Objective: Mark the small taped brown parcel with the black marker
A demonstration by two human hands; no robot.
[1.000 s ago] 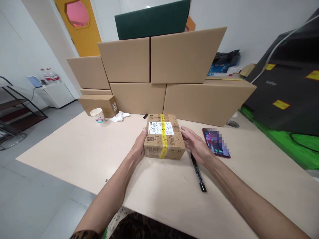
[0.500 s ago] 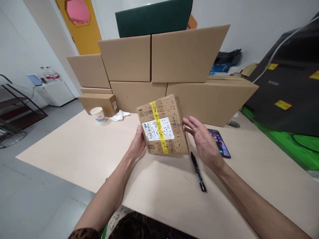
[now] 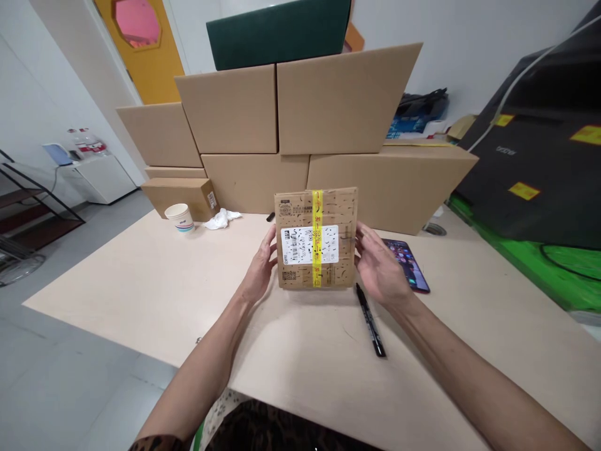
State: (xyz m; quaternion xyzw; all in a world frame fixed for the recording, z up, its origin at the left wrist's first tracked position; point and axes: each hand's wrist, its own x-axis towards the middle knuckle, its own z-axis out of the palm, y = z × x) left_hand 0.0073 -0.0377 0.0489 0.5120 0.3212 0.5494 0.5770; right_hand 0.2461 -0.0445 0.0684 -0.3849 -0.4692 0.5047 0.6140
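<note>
A small cardboard box [image 3: 300, 275] stands upright between my hands, its broad face toward me. Yellow tape runs down that face across a white label [image 3: 291, 247], and dark marks are scattered over it. My left hand [image 3: 258, 269] grips the box's left edge, fingers partly hidden behind it. My right hand [image 3: 380, 263] holds the opposite edge, with its fingertips along the side. Just below the right hand, a black marker pen [image 3: 370, 319] lies on the table. A phone [image 3: 408, 266] with a lit screen rests to the right of that hand.
Large cardboard boxes [image 3: 347, 100] are stacked along the back, topped by a dark green box [image 3: 277, 34]. A paper cup [image 3: 179, 217] and crumpled tissue [image 3: 222, 218] stand at the back left. A small black cap-like piece [image 3: 271, 217] lies behind the left hand.
The cardboard box has turned from a tilt to nearly level and squarely facing me. My right hand's fingers have closed in on its right edge. The view has shifted slightly.
</note>
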